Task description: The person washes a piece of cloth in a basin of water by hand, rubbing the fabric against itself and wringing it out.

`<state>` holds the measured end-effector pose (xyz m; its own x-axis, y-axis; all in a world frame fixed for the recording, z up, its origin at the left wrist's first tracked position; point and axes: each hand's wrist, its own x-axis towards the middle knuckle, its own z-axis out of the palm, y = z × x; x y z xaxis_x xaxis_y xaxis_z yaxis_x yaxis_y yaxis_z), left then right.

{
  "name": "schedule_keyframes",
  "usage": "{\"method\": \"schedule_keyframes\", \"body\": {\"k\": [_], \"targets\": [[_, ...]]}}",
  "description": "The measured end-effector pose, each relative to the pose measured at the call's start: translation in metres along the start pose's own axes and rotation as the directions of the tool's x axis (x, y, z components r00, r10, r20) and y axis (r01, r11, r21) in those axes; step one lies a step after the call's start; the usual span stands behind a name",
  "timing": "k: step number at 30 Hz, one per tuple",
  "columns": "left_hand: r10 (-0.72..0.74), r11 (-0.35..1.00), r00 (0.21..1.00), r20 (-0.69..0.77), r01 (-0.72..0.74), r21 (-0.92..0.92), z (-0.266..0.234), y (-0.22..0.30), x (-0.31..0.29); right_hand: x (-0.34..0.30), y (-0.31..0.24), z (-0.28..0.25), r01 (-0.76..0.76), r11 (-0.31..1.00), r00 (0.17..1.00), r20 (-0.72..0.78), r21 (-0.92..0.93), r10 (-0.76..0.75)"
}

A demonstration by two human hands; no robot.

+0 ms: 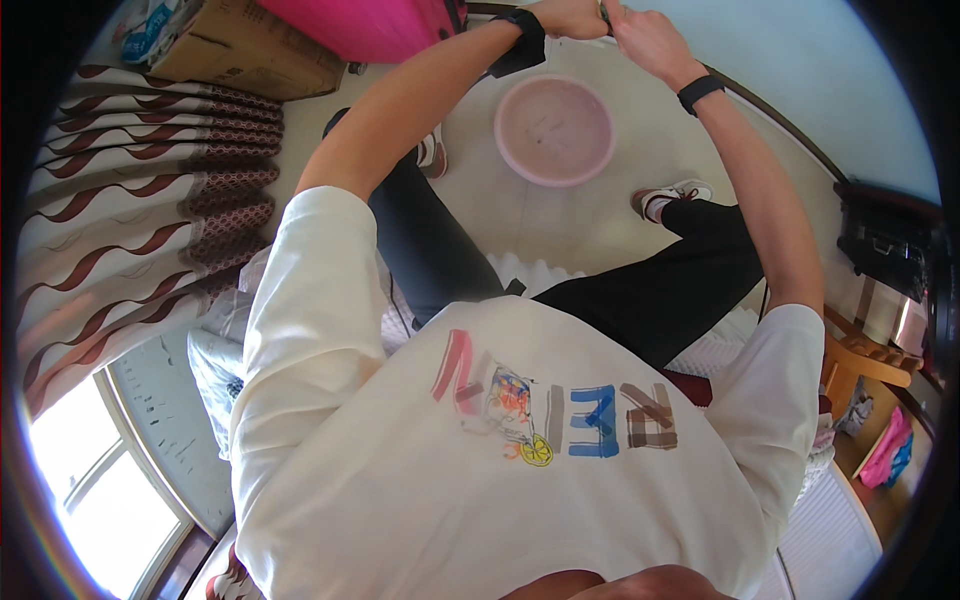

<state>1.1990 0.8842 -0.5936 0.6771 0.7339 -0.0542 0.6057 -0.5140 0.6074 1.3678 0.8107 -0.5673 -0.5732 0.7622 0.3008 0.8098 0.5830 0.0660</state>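
Note:
Both my arms reach out to the far edge of the view, above a round pink basin (556, 178) on the floor. My left hand (570, 17), cut off in part by the upper edge, has its fingers closed. Against it is my right hand (652, 42), with its fingers drawn together in a pinch. Between the two hands shows a small, dark greenish thing (606, 16), too small and too cut off to name. A few dark specks lie on the basin's bottom; what they are I cannot tell.
A cardboard box (250, 50) and a bright pink case (370, 25) stand at the far left, beside a striped curtain (150, 210). My shoes (672, 198) flank the basin. On the right are a black case (885, 240) and a wooden stool (865, 365).

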Motion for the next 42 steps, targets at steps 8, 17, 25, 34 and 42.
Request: {"method": "schedule_keyframes", "body": {"k": [8,17,25,34,42], "targets": [[0.034,0.996,0.999,0.023,-0.032,-0.086,-0.013,0.012,-0.010,0.002,0.004,-0.001,0.035,0.999,0.999,-0.026,-0.038,-0.036],[0.101,0.994,0.984,-0.148,-0.092,0.066,-0.016,0.003,-0.010,0.013,-0.008,-0.017,0.029,0.997,0.999,-0.027,-0.066,-0.030],[0.022,0.677,0.976,-0.214,-0.173,-0.716,-0.017,0.062,-0.019,-0.038,0.031,0.005,-0.641,0.596,0.766,0.357,0.484,0.535],[-0.106,0.346,0.994,0.013,0.049,-0.937,0.000,0.008,-0.057,-0.026,-0.048,0.015,-0.106,-0.849,0.856,0.482,0.517,0.187],[-0.027,0.319,0.993,-0.115,-0.100,-0.942,-0.011,0.025,-0.070,-0.044,-0.065,0.003,-0.152,-0.895,0.897,0.439,0.420,0.054]]}}
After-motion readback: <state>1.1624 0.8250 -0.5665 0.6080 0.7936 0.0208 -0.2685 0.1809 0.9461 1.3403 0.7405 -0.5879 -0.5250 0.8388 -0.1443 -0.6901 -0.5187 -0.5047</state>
